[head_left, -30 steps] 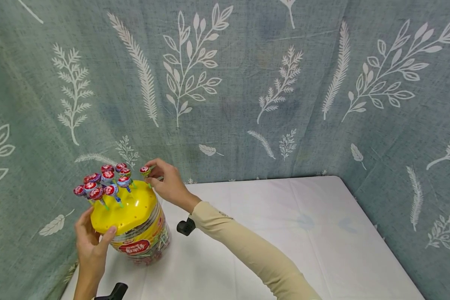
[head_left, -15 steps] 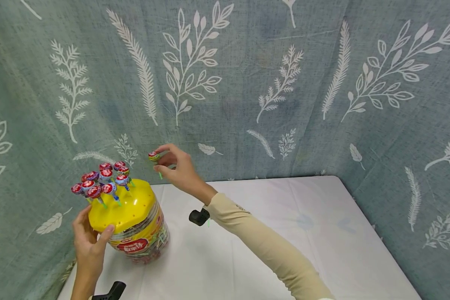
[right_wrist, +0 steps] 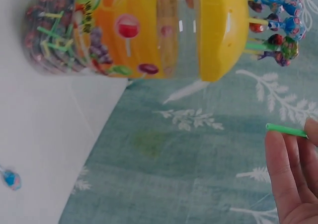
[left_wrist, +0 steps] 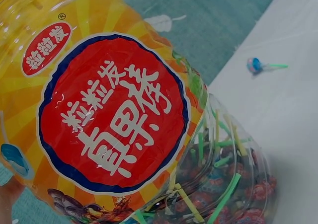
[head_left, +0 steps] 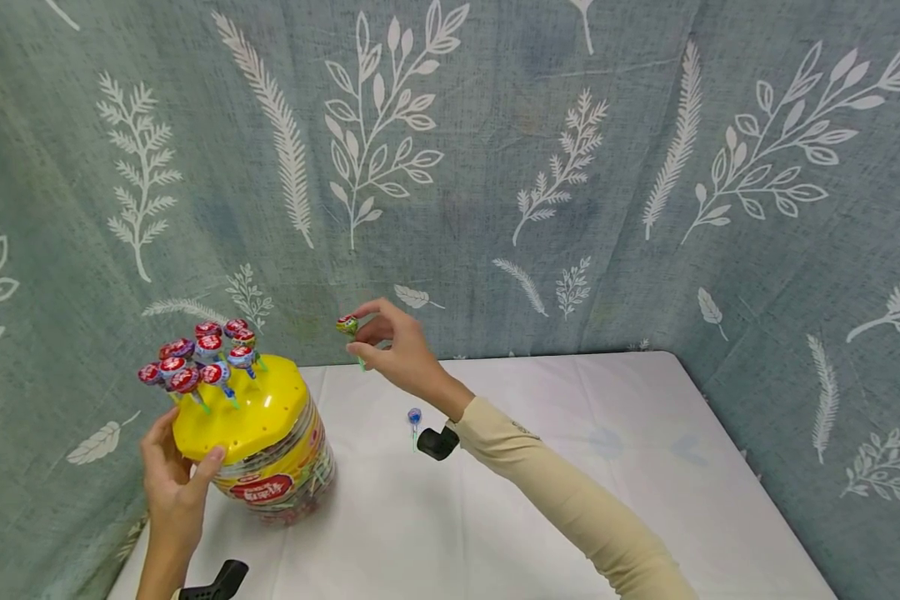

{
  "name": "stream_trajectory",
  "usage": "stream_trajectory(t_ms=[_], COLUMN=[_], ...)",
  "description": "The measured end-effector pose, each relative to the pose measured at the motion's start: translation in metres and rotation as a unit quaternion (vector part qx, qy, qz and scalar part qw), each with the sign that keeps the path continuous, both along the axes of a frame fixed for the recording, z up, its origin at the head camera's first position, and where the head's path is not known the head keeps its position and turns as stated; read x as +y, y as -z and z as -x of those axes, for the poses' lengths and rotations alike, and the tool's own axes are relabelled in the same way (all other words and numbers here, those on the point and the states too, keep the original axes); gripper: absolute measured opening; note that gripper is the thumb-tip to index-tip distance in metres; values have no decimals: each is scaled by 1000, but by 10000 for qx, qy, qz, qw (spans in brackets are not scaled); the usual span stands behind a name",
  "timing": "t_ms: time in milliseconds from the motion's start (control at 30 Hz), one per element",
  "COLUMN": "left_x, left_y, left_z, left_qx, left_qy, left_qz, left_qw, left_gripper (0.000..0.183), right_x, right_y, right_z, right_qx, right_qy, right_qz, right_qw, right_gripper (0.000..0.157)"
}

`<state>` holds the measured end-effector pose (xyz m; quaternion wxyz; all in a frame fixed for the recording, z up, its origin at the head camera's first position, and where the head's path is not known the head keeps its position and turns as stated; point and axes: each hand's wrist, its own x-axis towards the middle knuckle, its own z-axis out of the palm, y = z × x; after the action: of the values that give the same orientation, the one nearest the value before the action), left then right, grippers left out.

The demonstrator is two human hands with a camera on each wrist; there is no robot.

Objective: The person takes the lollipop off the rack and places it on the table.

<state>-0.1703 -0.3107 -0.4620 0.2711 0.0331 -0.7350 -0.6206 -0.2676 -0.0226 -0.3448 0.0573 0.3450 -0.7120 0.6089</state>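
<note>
A clear plastic jar (head_left: 311, 479) of lollipops, with a yellow and red label (left_wrist: 114, 114), stands on the table at the left. Several wrapped lollipops (head_left: 210, 347) poke up by their sticks from holes in its yellow lid (head_left: 273, 412). My left hand (head_left: 174, 487) grips the jar at the lid's near left edge, thumb in front and fingers round the side. To the right of the jar, in the air, my right hand (head_left: 401, 350) pinches one lollipop (head_left: 347, 325) with a green and red wrapper. Its green stick (right_wrist: 287, 130) shows between thumb and fingers in the right wrist view.
A single blue-wrapped lollipop (head_left: 414, 416) lies on the white tablecloth (head_left: 570, 467), just below the right forearm. Behind the table hangs a grey-green curtain (head_left: 465, 167) with white leaf prints. More lollipops fill the jar's lower part (left_wrist: 233, 184).
My right hand has lifted the lollipop up from the lid and carried it to the right. The blue lollipop on the table has come into sight. My left hand stays on the jar.
</note>
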Motion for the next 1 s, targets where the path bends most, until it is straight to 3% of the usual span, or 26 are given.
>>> stream_trajectory(t_ms=[167,333,1000], left_x=[0,1,2], left_y=[-1,-1,0], left_z=[1,1,1], left_qx=[-24,-22,50], left_qy=[-13,0,-2], left_qz=[32,12,-121], left_qw=[10000,10000,9999], left_gripper=[74,74,74], right_x=[17,28,60], right_y=[-9,-5,56], right_z=[-14,-18,-10], right_qx=[-117,-262,-1063], right_qy=[2,153,703], right_qz=[-29,-178,-109], right_qw=[9999,9994,9918], right_gripper=[35,35,37])
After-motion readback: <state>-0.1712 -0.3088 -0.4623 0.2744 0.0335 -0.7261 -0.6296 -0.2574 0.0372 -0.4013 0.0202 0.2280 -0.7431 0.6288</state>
